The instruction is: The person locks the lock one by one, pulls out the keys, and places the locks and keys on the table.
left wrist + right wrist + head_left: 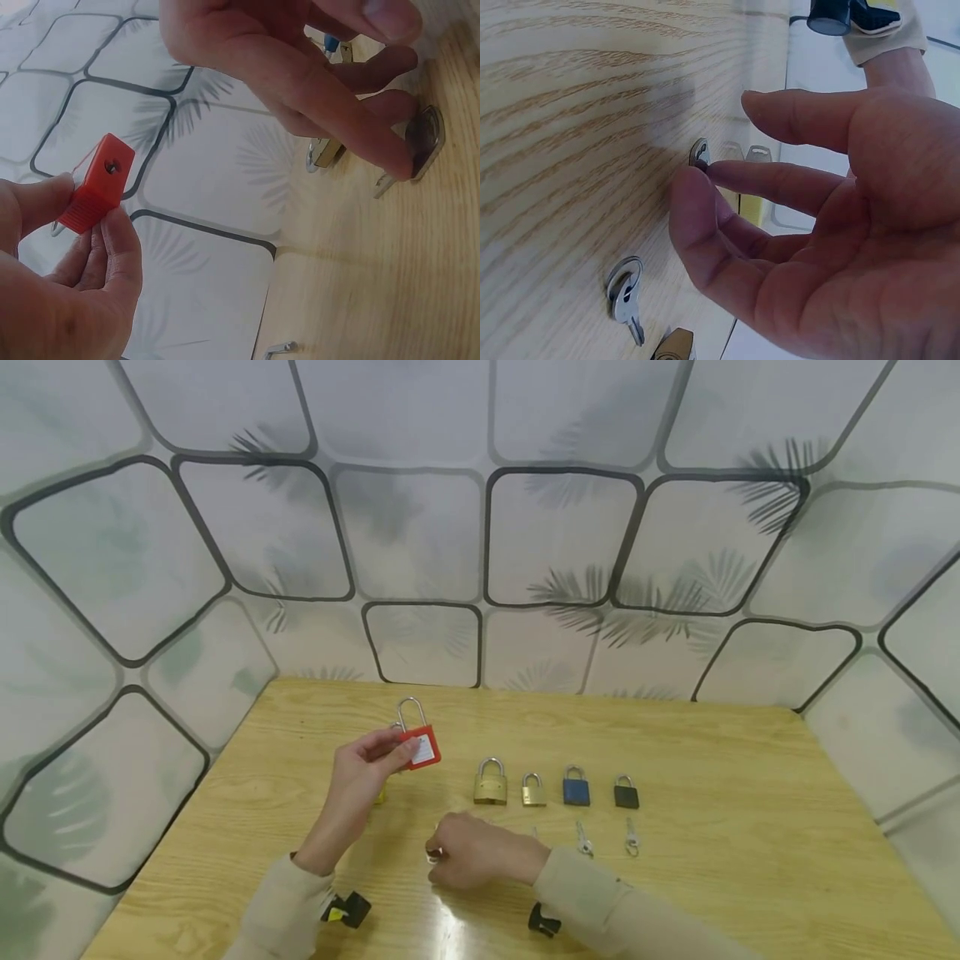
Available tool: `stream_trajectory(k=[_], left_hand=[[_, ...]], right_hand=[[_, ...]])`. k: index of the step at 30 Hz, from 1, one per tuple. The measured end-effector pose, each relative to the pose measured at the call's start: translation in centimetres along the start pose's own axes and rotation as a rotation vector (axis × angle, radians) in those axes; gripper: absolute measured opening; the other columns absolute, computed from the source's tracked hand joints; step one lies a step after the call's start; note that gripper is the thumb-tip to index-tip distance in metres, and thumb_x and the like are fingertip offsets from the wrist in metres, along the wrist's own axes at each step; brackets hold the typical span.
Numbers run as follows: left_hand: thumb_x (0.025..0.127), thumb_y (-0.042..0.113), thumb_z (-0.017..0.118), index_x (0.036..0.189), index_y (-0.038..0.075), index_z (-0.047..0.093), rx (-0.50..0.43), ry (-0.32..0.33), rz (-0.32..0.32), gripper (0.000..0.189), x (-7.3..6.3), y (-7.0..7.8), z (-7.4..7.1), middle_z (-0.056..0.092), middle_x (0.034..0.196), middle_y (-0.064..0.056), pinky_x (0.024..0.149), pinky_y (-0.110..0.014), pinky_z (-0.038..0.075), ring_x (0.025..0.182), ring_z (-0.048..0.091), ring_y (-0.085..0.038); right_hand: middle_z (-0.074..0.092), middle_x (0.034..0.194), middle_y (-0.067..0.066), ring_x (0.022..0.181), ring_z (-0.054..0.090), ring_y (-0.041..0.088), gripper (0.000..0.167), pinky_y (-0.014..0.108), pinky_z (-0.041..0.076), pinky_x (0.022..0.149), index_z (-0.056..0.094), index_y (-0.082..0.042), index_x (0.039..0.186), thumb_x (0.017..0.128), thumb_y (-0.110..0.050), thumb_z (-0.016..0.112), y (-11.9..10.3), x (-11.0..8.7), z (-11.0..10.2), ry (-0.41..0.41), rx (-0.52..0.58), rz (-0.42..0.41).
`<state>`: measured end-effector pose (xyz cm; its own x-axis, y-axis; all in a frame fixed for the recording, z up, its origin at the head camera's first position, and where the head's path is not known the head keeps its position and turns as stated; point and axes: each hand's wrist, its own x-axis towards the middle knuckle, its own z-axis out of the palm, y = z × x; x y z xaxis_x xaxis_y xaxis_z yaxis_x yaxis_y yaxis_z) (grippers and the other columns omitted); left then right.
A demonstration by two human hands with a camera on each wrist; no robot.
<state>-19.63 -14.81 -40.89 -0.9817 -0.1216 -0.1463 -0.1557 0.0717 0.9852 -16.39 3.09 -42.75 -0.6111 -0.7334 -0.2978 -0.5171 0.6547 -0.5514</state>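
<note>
My left hand holds a red padlock upright above the table, pinched between thumb and fingers. A white label shows on its front, and its keyhole end faces the left wrist view. Lower and to the right, my right hand reaches down to the tabletop. Its fingertips touch a small key with a dark, shiny head, which tilts against the wood. The thumb stands apart from this key in the right wrist view. A yellow padlock is mostly hidden behind the left hand.
A row of padlocks stands behind the right hand: a large brass one, a smaller brass one, a blue one and a black one. Keys lie in front of them. A patterned curtain borders the wooden table.
</note>
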Motion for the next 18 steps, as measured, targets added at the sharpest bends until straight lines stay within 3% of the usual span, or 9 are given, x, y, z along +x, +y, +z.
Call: stream_trajectory(k=[6, 10, 11, 13, 17, 18], left_hand=[[0.095, 0.014, 0.074, 0.123, -0.004, 0.068, -0.012, -0.002, 0.005, 0.034, 0.1, -0.3, 0.1, 0.073, 0.109, -0.004, 0.082, -0.022, 0.059, 0.091, 0.068, -0.005], [0.094, 0.013, 0.075, 0.122, -0.004, 0.068, -0.024, -0.006, 0.008, 0.034, 0.1, -0.4, 0.3, 0.074, 0.107, -0.003, 0.083, -0.022, 0.059, 0.091, 0.069, -0.005], [0.094, 0.013, 0.075, 0.122, -0.004, 0.068, -0.023, -0.007, 0.009, 0.034, 0.1, -0.4, 0.4, 0.074, 0.107, -0.003, 0.083, -0.021, 0.059, 0.091, 0.069, -0.005], [0.094, 0.014, 0.075, 0.122, -0.003, 0.068, -0.014, -0.011, 0.011, 0.034, 0.1, -0.4, 0.4, 0.074, 0.108, -0.004, 0.083, -0.020, 0.058, 0.091, 0.069, -0.005], [0.093, 0.015, 0.076, 0.121, -0.002, 0.069, 0.023, -0.018, 0.023, 0.033, 0.4, -0.7, 0.6, 0.075, 0.109, -0.007, 0.082, -0.023, 0.059, 0.091, 0.068, -0.006], [0.093, 0.015, 0.077, 0.120, -0.001, 0.070, 0.035, -0.025, 0.022, 0.033, 0.5, -0.8, 0.6, 0.074, 0.109, -0.008, 0.083, -0.024, 0.059, 0.091, 0.068, -0.007]], right_hand=[[0.037, 0.058, -0.009, 0.055, 0.034, 0.004, 0.024, 0.017, 0.032, 0.052, 0.056, -0.013, 0.068, 0.086, -0.008, 0.071, 0.0, 0.1, -0.1, -0.009, -0.044, 0.002], [0.047, 0.063, -0.009, 0.057, 0.040, 0.003, 0.011, 0.017, 0.038, 0.054, 0.065, -0.011, 0.078, 0.086, -0.010, 0.073, 0.2, -0.1, -0.3, -0.007, -0.007, 0.030], [0.057, 0.069, -0.010, 0.054, 0.039, 0.002, 0.004, 0.017, 0.038, 0.052, 0.070, -0.010, 0.084, 0.087, -0.010, 0.073, 0.2, -0.3, -0.4, -0.004, 0.013, 0.047], [0.055, 0.067, -0.010, 0.051, 0.035, 0.002, 0.013, 0.016, 0.034, 0.049, 0.075, -0.007, 0.100, 0.088, -0.012, 0.073, 0.2, -0.6, -0.7, -0.003, 0.029, 0.064], [0.077, 0.096, -0.002, 0.063, 0.057, -0.001, 0.040, 0.015, 0.045, 0.058, 0.071, -0.005, 0.128, 0.090, -0.019, 0.076, 0.2, -2.2, -2.3, -0.032, 0.020, 0.064], [0.076, 0.093, 0.000, 0.068, 0.061, 0.000, 0.042, 0.015, 0.048, 0.062, 0.070, -0.005, 0.129, 0.090, -0.020, 0.076, 0.3, -2.8, -2.9, -0.040, 0.019, 0.058]])
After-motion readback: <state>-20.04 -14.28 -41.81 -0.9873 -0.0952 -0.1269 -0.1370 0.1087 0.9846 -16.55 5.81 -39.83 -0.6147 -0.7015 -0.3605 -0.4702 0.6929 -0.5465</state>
